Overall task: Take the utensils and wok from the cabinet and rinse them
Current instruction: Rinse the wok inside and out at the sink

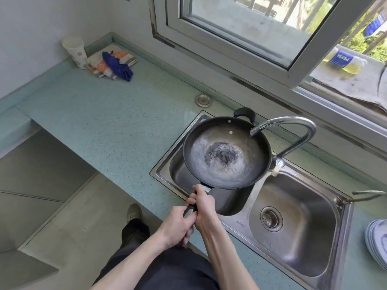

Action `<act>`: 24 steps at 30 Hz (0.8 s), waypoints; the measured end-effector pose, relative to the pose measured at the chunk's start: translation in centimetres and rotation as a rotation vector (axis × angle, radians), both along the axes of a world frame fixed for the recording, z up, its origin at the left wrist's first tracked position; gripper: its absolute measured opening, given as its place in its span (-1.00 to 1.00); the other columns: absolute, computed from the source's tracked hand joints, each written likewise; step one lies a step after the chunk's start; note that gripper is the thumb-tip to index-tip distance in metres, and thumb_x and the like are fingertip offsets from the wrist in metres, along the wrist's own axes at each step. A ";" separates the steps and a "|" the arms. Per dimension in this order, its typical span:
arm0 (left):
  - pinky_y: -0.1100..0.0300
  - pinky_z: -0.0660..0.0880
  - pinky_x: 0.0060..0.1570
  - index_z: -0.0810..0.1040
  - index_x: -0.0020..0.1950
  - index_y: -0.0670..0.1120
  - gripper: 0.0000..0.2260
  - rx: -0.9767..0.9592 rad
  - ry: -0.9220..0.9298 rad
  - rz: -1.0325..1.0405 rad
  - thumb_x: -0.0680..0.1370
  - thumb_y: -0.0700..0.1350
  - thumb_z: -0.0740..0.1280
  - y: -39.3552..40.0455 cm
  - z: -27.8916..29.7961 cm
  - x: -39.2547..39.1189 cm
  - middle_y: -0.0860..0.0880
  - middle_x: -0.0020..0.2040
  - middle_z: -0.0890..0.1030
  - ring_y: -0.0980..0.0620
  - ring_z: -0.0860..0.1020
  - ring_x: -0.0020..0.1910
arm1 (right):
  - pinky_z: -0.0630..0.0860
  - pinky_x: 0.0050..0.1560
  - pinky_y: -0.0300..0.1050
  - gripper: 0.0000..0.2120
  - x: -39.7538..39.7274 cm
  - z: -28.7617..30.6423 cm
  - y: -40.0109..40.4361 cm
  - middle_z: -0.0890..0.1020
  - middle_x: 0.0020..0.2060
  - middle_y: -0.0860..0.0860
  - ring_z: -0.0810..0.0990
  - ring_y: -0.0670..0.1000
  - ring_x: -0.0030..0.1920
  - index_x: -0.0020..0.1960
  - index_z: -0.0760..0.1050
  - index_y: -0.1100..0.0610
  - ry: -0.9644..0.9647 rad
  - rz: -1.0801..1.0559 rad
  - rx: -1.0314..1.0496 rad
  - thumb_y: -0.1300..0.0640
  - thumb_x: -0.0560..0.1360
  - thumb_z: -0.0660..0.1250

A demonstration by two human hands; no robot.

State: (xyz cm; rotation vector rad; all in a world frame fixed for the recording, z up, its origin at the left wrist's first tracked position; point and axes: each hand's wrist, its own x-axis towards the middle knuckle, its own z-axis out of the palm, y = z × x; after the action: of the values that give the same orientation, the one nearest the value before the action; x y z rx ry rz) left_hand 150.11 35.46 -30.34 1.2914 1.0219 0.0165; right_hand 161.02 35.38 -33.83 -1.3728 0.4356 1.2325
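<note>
Head view: both hands, left [178, 225] and right [202, 208], grip the handle of the round black metal wok [227, 152], held over the steel double sink's [238, 222] left basin. Water from the curved chrome tap [293, 130] lands at the wok's 2 o'clock rim.

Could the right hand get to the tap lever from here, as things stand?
Probably not right away. The right hand and the left hand both grip the wok handle, and the wok sits between them and the lever. One hand would have to let go first.

Left basin: covered by the wok [227, 152] I hold.
Faucet [293, 132]: arches over the wok's far rim.
Right basin [293, 222]: open above.
Counter [94, 114]: bare stretch left of the sink.
</note>
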 end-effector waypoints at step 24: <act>-0.12 0.45 -0.43 0.40 -0.30 -0.09 -0.68 0.307 0.191 -0.031 0.55 0.07 0.33 2.0 0.2 -1.0 0.01 -0.53 0.47 0.01 0.41 -0.58 | 0.23 -0.54 -0.25 -0.69 -0.7 -1.0 1.7 0.07 -0.41 -0.12 0.11 -0.12 -0.51 -0.29 0.29 -0.01 0.287 -0.020 0.257 0.12 0.57 0.31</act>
State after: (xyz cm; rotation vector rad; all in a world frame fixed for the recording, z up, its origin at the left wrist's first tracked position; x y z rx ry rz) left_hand 149.13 37.46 -30.13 1.6112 1.1951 0.0277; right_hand 160.32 37.09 -34.78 -0.9762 0.4695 1.4228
